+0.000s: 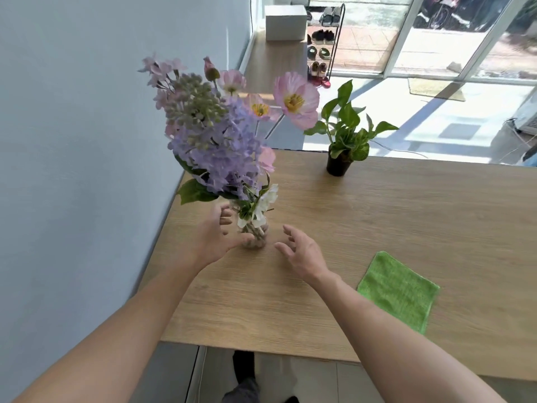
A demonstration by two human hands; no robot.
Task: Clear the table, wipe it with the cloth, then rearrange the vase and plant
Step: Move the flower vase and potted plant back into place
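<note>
A clear glass vase with pebbles inside stands near the left edge of the wooden table, holding tall purple, pink and white flowers. My left hand is beside the vase on its left, fingers spread, thumb at the vase's base. My right hand hovers a little to the right of the vase, fingers apart and holding nothing. A small green plant in a black pot sits at the table's far edge. A folded green cloth lies flat at the right.
A blue-grey wall runs close along the table's left side. Beyond the far edge are a tiled floor, a shoe rack and glass doors. My feet show under the near edge.
</note>
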